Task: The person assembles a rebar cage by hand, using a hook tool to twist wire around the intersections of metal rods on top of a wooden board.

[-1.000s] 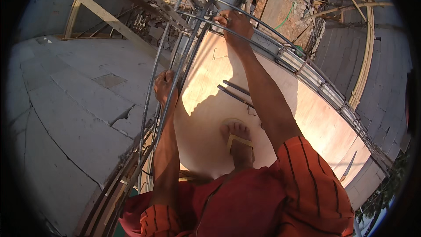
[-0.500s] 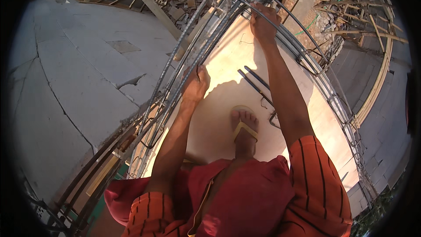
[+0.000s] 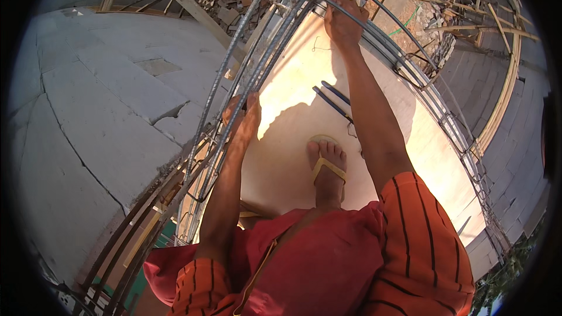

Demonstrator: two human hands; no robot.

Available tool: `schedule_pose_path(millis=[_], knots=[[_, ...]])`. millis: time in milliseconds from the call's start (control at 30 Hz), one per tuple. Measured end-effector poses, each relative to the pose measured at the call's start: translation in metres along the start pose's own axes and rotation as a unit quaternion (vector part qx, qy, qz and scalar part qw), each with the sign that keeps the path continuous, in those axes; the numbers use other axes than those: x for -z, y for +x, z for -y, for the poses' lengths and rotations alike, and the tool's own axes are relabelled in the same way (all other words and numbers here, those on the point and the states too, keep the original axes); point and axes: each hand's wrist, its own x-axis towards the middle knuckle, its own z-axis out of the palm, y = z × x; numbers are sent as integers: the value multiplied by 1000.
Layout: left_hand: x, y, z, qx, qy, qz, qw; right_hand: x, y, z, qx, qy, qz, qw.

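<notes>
Big plywood sheet (image 3: 293,140) underfoot, rebar cage (image 3: 445,111) running along both its edges. Left hand (image 3: 243,120) has its fingers curled around the left-side rebar bars (image 3: 219,88) — bars pass right through the grip. Right hand (image 3: 342,20) is up ahead, fingers closed over a curved rebar (image 3: 380,9). Dark pliers (image 3: 333,100) lie on the sheet between the arms — untouched.
</notes>
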Motion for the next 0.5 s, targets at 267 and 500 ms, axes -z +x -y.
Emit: schedule_pose_path(millis=[267,500], knots=[[-17,18,2,-48,-71,-45,995,-5,12,12,-84,-8,-39,996],[-23,24,-34,-44,-55,-28,997,-24,23,-25,-125,65,-75,987]])
